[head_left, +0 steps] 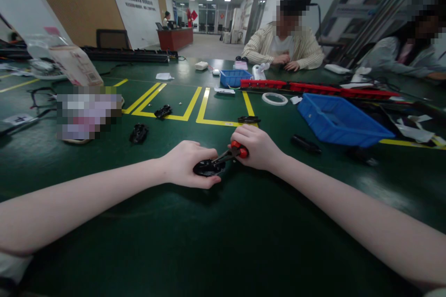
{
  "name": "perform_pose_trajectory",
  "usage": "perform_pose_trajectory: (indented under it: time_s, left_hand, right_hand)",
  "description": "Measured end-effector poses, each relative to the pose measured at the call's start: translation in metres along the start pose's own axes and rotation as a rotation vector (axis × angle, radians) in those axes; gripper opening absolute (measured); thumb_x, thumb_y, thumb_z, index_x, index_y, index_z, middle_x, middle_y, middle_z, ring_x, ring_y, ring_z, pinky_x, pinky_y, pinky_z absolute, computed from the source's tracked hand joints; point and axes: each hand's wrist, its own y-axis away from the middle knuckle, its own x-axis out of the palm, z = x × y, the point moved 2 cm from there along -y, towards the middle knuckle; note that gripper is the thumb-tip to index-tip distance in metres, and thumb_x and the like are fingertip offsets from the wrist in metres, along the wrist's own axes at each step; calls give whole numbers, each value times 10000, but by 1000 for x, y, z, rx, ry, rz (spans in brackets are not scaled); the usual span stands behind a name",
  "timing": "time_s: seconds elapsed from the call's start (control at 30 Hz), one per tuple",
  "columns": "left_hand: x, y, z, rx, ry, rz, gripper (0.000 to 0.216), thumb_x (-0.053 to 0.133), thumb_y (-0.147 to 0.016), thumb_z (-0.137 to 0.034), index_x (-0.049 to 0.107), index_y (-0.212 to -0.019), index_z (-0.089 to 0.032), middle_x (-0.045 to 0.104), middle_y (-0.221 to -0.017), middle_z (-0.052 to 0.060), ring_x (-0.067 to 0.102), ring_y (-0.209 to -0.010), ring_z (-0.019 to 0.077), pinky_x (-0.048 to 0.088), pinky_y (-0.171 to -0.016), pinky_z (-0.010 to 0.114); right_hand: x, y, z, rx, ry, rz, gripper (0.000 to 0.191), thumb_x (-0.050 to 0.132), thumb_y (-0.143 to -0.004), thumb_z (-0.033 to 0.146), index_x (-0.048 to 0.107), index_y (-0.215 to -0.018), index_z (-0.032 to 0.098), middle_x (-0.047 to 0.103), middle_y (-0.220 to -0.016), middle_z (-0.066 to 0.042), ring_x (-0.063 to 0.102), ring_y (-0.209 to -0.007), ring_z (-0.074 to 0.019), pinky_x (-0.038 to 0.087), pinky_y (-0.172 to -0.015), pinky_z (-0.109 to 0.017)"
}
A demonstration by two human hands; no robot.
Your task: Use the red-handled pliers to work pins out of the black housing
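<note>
My left hand [186, 163] is closed around a small black plastic part [206, 168] and presses it onto the green table [223, 241]. My right hand [256, 147] grips the red handles of a pair of pliers [234, 152]. The dark jaws of the pliers reach left onto the black part. Both hands meet near the middle of the table, just in front of the yellow floor-tape lines [195, 102].
More black parts [138, 133] [163, 111] [248, 119] lie beyond my hands. A blue bin [339, 120] stands at right, with a black piece [305, 144] before it. A white ring [274, 98], red rails [313, 87] and a smaller blue bin [234, 77] lie farther back. Two people sit across the table.
</note>
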Motion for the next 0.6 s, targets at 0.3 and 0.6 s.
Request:
perform_pose_trajectory:
  time_s: [0.3, 0.6]
  left_hand:
    - [2, 1, 4, 9, -8, 17, 394, 576, -826, -571, 617, -869, -181, 569, -615, -27, 529, -553, 128, 361, -580, 249]
    - [1, 0, 9, -69, 163, 113, 493, 644, -785, -639, 618, -870, -155, 595, -683, -19, 515, -567, 107, 334, -536, 221]
  right_hand:
    - [1, 0, 1, -41, 1, 53, 24, 554, -775, 193, 531, -767, 194, 588, -805, -77, 476, -759, -202, 411, -698, -322]
    - [1, 2, 0, -18, 3, 58, 32, 558, -775, 189, 526, -778, 190, 576, -810, -80, 475, -750, -201, 406, -706, -327]
